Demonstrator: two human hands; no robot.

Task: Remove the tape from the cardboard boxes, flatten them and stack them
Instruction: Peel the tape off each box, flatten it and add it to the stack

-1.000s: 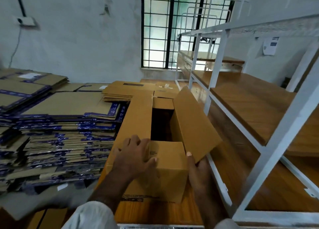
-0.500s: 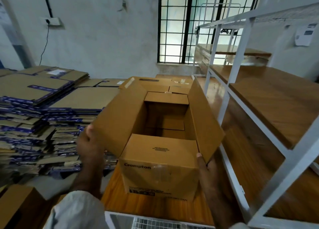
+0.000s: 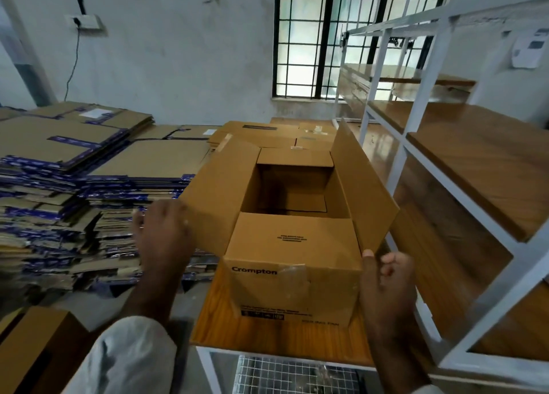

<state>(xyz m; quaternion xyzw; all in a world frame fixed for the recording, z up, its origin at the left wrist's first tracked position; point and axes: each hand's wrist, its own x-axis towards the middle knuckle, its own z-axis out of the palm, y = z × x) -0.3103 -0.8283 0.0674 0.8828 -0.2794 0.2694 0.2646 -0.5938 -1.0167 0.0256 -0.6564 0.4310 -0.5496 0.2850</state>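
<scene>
An open brown cardboard box [image 3: 297,277], printed "Crompton", stands on a wooden table top [image 3: 225,328]. All its top flaps are spread and its inside looks empty. A crumpled strip of clear tape [image 3: 292,270] clings to the near face. My left hand [image 3: 162,236] holds the near edge of the left flap [image 3: 219,191], thumb on its inner side. My right hand [image 3: 386,280] grips the box's near right corner just under the right flap [image 3: 359,185], thumb against the cardboard and fingers curled.
Tall stacks of flattened cartons with blue print [image 3: 89,170] fill the left. Flattened brown boxes [image 3: 267,135] lie behind the open box. A white metal rack with wooden shelves [image 3: 475,161] stands close on the right. Another brown box [image 3: 29,349] sits at lower left.
My left hand left the near flap and took the left flap's edge. The flaps have spread wide, so the box's inside now shows. My right hand stayed at the near right corner.
</scene>
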